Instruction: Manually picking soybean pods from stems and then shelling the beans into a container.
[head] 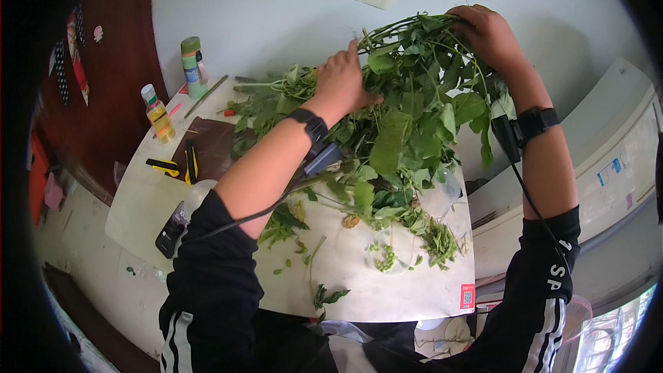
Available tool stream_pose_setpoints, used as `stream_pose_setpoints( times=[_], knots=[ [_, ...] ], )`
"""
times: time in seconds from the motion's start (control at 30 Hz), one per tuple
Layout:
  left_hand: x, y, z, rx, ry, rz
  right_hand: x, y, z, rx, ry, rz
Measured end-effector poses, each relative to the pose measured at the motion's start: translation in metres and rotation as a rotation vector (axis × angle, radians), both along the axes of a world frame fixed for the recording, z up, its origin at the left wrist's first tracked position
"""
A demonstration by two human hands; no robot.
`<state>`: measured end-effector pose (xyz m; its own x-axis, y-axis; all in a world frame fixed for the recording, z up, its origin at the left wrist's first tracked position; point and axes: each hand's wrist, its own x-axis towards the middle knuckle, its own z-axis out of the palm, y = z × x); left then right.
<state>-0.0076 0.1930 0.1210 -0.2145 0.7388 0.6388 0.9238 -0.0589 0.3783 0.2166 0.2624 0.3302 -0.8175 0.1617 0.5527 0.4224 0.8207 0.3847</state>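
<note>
A large bunch of leafy green stems (414, 88) rises over the back of the white table (331, 274). At its upper right, my right hand (484, 28) grips the stems. My left hand (342, 80) is against the bunch's left side, fingers bent and thumb among the leaves; whether it grips stems I cannot tell. More cut greens (290, 88) lie to the left, partly behind my left hand. Below the bunch is a clear round bowl (391, 253) with green peas or beans in it, beside a small heap of green pods or leaves (440, 243).
Two yellow-black utility knives (191, 163) (163, 166) lie on the left, by a brown sheet (207, 140). Nearby are a bottle of yellow liquid (159, 116), a green bottle (193, 70) and a black phone-like object (171, 230). A wall stands behind; a white appliance (580, 181) is at right.
</note>
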Motion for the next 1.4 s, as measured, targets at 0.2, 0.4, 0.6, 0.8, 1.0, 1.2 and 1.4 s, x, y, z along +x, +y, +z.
stream_pose_setpoints(
  times=[0.2,0.4,0.6,0.8,1.0,1.2,1.4],
  knots=[
    [-0.008,0.034,0.046,0.049,0.094,-0.117,0.017,0.017,0.017,0.037,0.084,-0.07],
    [-0.013,0.049,0.084,0.122,0.023,-0.13,0.052,0.043,0.025,0.039,0.16,-0.261],
    [-0.034,0.058,0.133,0.043,0.319,-0.189,0.075,0.06,0.01,-0.215,0.188,-0.262],
    [-0.014,0.042,0.161,-0.014,0.418,-0.147,0.102,0.087,-0.026,-1.066,0.23,0.007],
    [-0.028,0.018,0.161,-0.163,0.594,-0.046,0.072,-0.004,-0.116,-1.622,0.693,0.035],
    [-0.003,-0.025,0.201,-0.244,0.832,-0.082,0.079,0.054,-0.119,-0.731,-0.142,-0.27],
    [-0.007,-0.021,0.207,-0.229,0.881,-0.045,0.028,0.005,-0.074,-0.95,0.592,0.085]
  ],
)
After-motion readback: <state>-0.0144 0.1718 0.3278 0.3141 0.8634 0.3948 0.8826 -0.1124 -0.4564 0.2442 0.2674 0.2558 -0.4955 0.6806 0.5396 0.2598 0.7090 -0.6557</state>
